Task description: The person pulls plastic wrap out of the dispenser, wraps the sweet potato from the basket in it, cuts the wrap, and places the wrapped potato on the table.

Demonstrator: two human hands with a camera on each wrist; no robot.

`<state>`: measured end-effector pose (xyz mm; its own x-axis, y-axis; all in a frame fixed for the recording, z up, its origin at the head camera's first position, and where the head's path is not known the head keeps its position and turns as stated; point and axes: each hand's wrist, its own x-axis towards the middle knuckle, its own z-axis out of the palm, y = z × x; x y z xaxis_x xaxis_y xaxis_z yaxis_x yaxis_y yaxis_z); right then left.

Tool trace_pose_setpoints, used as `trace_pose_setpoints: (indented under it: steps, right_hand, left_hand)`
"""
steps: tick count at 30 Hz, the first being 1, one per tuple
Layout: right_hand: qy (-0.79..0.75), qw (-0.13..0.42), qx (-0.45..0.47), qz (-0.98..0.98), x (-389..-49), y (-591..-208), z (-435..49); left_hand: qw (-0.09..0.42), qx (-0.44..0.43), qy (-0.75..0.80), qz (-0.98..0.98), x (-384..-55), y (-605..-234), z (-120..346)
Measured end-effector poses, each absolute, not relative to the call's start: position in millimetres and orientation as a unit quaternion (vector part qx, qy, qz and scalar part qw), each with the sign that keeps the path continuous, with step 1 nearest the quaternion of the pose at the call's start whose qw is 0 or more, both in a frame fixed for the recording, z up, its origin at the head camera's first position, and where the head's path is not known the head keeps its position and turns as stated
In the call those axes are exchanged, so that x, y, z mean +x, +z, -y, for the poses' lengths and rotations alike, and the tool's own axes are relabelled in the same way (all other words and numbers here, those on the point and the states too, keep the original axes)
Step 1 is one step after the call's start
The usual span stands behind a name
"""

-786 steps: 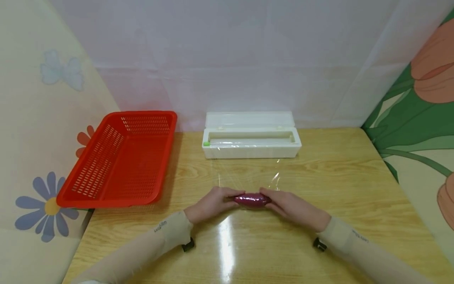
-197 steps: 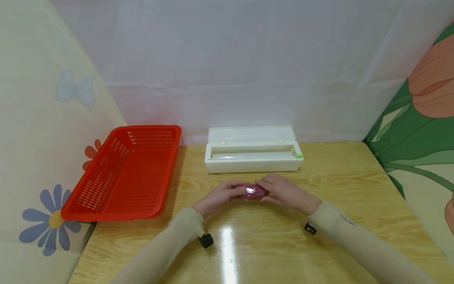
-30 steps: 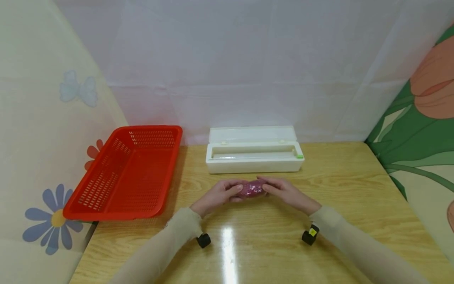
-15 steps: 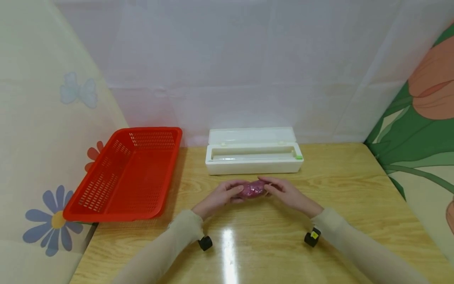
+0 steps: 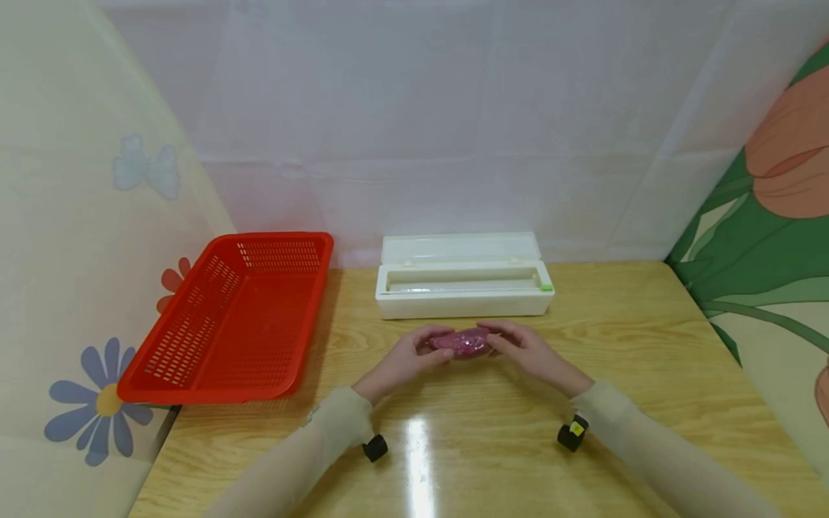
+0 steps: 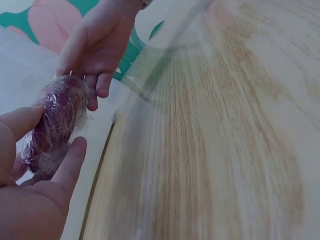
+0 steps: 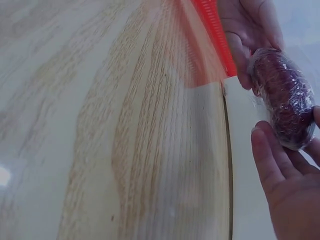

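Observation:
A purple sweet potato (image 5: pixel 469 344) wrapped in crinkled cling film is held between both hands, in front of the white box. At its left end, my left hand (image 5: pixel 403 360) has thumb and fingers around it, the thumb standing a little off the film in the left wrist view. My right hand (image 5: pixel 536 357) pinches the right end between thumb and fingers. Shiny folds of film cover the sweet potato (image 6: pixel 59 115) in the left wrist view. Loose film edges show along the sweet potato (image 7: pixel 284 95) in the right wrist view.
Behind the hands stands a white cling film box (image 5: pixel 464 306) with its lid raised and a green slider (image 5: pixel 546 287) at its right end. A red plastic basket (image 5: pixel 301 345) sits on the wooden table (image 5: pixel 492 446) at the left. A pale cloth (image 5: pixel 401 129) hangs behind.
Film once stretched from the box to the sweet potato; the green slider has since gone from left end to right. In the last second the sweet potato shifted slightly right and my left fingers spread.

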<state>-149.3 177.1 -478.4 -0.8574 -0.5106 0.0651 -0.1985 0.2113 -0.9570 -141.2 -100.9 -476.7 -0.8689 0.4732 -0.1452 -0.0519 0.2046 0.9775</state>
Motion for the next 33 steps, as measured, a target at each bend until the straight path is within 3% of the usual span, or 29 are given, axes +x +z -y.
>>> trace_pose_setpoints:
  steps: [6,13,17,27,33]
  right_hand:
    - [-0.539,0.121,-0.244,-0.797,-147.9,-471.5,-179.6]
    - [-0.404,0.035,-0.371,-0.836,-149.2,-467.1,-179.1]
    - [-0.365,0.021,-0.399,-0.841,-148.5,-465.1,-178.5]
    - [-0.372,0.058,-0.336,-0.864,-143.2,-462.9,-198.1]
    - [-0.368,0.043,-0.296,-0.880,-141.5,-462.3,-227.4]
  left_hand:
    - [0.200,0.123,0.605,-0.760,-140.4,-476.2,99.8]
    - [0.211,0.124,0.611,-0.753,-141.6,-476.9,98.7]
    - [0.220,0.127,0.616,-0.746,-141.8,-477.6,97.9]
    - [0.224,0.118,0.638,-0.728,-141.7,-479.4,102.2]
    - [0.219,0.121,0.651,-0.717,-141.4,-481.9,113.7]
